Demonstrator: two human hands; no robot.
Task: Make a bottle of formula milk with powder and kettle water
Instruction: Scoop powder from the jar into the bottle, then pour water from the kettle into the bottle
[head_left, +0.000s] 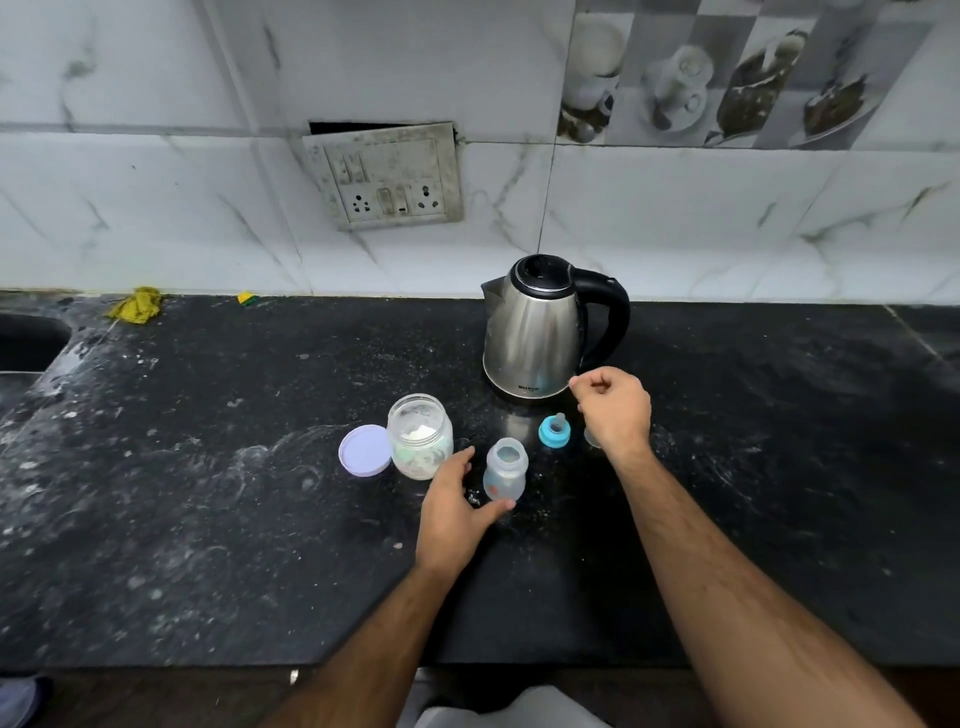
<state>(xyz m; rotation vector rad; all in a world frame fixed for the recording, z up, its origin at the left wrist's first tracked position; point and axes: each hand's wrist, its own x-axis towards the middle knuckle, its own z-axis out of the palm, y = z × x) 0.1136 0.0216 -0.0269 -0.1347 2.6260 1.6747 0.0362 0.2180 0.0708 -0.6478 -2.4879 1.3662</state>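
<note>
An open clear baby bottle (505, 470) stands on the black counter (208, 519), without its top. My left hand (452, 514) lies just left of it, thumb against the bottle's base and fingers stretched toward the powder jar (420, 436). The jar is open with white powder inside, and its lilac lid (364, 450) lies beside it. The blue teat ring (552, 430) sits right of the bottle. My right hand (615, 410) hovers with curled fingers, holding nothing I can see, by the base of the steel kettle (535, 332).
A small clear cap (589, 437) peeks out from under my right wrist. A sink (26, 338) is cut into the counter at far left. A yellow cloth (136, 305) lies by the tiled wall. A switch and socket plate (387, 176) is on the wall.
</note>
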